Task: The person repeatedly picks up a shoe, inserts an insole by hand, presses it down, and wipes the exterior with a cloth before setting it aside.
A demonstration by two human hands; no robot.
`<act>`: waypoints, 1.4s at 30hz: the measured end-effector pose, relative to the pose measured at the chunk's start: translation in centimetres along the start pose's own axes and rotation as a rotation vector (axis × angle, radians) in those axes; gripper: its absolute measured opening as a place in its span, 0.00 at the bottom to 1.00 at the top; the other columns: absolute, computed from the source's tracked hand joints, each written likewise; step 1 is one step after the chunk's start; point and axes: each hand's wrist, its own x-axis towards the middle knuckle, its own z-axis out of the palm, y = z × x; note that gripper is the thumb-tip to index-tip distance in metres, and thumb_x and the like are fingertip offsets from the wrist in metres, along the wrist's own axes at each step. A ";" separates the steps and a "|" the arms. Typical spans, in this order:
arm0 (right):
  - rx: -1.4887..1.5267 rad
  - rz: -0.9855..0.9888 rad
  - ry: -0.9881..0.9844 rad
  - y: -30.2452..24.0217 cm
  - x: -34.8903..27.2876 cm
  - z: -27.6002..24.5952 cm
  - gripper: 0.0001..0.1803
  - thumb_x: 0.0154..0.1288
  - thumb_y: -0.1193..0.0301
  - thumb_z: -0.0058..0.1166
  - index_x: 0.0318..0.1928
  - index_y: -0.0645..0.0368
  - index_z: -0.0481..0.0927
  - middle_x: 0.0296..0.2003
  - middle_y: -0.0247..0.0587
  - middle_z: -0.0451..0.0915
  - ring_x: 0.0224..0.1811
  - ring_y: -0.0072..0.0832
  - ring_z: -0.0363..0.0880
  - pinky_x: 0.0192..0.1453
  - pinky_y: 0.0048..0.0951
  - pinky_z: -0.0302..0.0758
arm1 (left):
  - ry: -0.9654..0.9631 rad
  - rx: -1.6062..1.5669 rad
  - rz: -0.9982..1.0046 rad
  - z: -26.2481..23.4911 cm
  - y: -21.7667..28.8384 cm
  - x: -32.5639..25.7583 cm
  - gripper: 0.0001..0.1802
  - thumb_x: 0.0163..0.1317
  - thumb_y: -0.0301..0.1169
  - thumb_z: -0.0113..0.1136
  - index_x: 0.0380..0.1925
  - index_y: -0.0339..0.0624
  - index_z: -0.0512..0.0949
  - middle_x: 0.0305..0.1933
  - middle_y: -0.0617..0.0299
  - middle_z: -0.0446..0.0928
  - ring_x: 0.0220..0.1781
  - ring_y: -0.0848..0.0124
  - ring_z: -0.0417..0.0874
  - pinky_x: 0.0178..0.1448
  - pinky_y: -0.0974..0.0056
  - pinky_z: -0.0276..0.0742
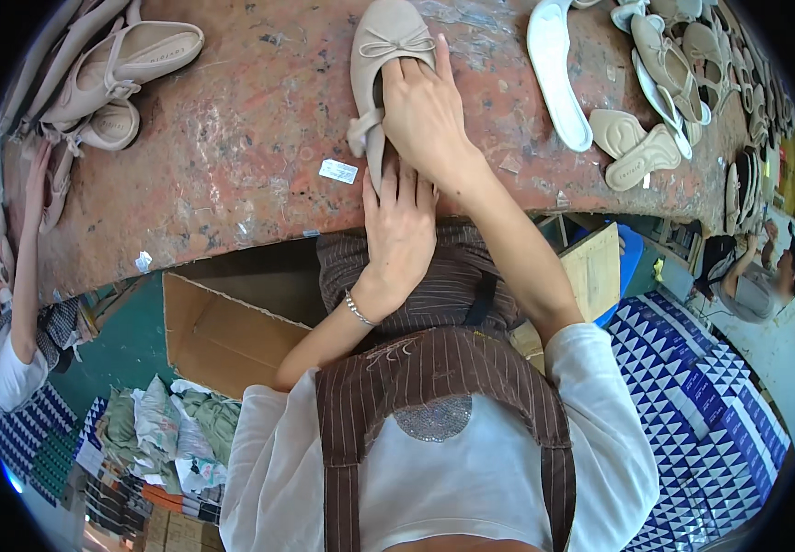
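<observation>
beige bow-toed shoe (pixel 371 57); right hand (pixel 423 115) partly inside, left hand (pixel 401 223) at heel (pixel 374 158); can't tell either grip.

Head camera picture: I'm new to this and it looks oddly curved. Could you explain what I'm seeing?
There's no robot here, just a person's bare left hand and right hand. The single picture comes from a wide camera worn on that person's head, looking down, so straight edges bend. On the worn reddish table lie pale shoes to left and right, a white sole-shaped piece, beige insoles and a small label. Between them is a beige shoe with a bow. The right hand's fingers reach into its opening; the left hand is at its heel, its exact grip hidden.
</observation>
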 end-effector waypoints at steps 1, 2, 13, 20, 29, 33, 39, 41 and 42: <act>0.015 -0.028 0.095 -0.3 -0.3 0.0 0.17 0.57 0.77 0.49 0.47 0.75 0.75 0.39 0.60 0.79 0.48 0.48 0.82 0.75 0.51 0.57 | 0.001 0.001 0.018 0.1 -0.3 -0.2 0.24 0.62 0.32 0.56 0.57 0.31 0.74 0.64 0.44 0.70 0.70 0.48 0.66 0.72 0.35 0.58; -0.038 -0.046 0.248 -0.5 -1.5 0.7 0.18 0.57 0.77 0.49 0.47 0.75 0.76 0.38 0.60 0.80 0.48 0.48 0.82 0.75 0.53 0.57 | 0.008 0.007 0.031 0.3 -0.6 -0.4 0.24 0.62 0.31 0.56 0.57 0.31 0.74 0.65 0.44 0.70 0.69 0.48 0.67 0.72 0.35 0.58; -0.240 0.025 -0.062 0.5 0.8 2.3 0.12 0.61 0.70 0.47 0.33 0.61 0.85 0.29 0.43 0.83 0.39 0.35 0.85 0.79 0.62 0.32 | -0.002 0.086 0.049 -0.4 -0.3 0.3 0.23 0.60 0.28 0.59 0.54 0.26 0.74 0.58 0.41 0.73 0.64 0.45 0.70 0.68 0.41 0.62; -0.138 -0.018 0.146 1.3 1.5 3.1 0.15 0.62 0.70 0.44 0.31 0.63 0.85 0.25 0.43 0.83 0.36 0.38 0.85 0.79 0.61 0.32 | -0.039 0.152 0.093 -0.8 0.0 0.2 0.31 0.63 0.29 0.58 0.65 0.30 0.67 0.70 0.42 0.65 0.72 0.45 0.63 0.69 0.42 0.61; 0.882 -0.343 -0.272 6.1 -2.2 -5.2 0.20 0.60 0.77 0.53 0.54 0.57 0.83 0.55 0.47 0.82 0.65 0.40 0.74 0.76 0.48 0.58 | 0.258 -0.202 0.010 -2.1 -2.3 5.3 0.09 0.57 0.25 0.64 0.36 0.34 0.78 0.49 0.45 0.78 0.53 0.48 0.78 0.58 0.52 0.73; 0.197 0.089 0.099 17.2 -11.1 -16.2 0.23 0.51 0.85 0.54 0.49 0.57 0.85 0.54 0.44 0.82 0.64 0.43 0.75 0.71 0.43 0.69 | 0.474 0.024 0.073 -13.3 -10.7 7.5 0.09 0.54 0.21 0.64 0.23 0.36 0.71 0.46 0.45 0.80 0.47 0.52 0.80 0.55 0.52 0.75; -0.416 0.284 -0.194 28.5 -18.9 -14.5 0.45 0.45 0.88 0.54 0.68 0.47 0.70 0.74 0.50 0.57 0.79 0.48 0.50 0.80 0.46 0.53 | 0.916 0.892 -0.194 -26.3 -19.6 15.0 0.12 0.63 0.33 0.64 0.38 0.34 0.79 0.48 0.44 0.81 0.47 0.54 0.81 0.55 0.55 0.74; -0.329 0.250 -0.213 29.2 -18.0 -14.8 0.37 0.45 0.87 0.55 0.61 0.54 0.74 0.72 0.50 0.62 0.77 0.47 0.54 0.79 0.46 0.55 | 0.876 0.437 -0.077 -21.7 -16.4 20.1 0.19 0.61 0.32 0.68 0.48 0.31 0.78 0.47 0.48 0.80 0.53 0.53 0.80 0.59 0.56 0.74; -0.304 0.222 -0.235 29.9 -17.5 -15.2 0.33 0.45 0.87 0.56 0.57 0.56 0.75 0.71 0.50 0.64 0.77 0.47 0.56 0.79 0.46 0.55 | 0.773 -0.065 0.034 -17.5 -12.7 23.3 0.19 0.59 0.29 0.69 0.48 0.32 0.79 0.46 0.50 0.80 0.54 0.54 0.80 0.60 0.58 0.74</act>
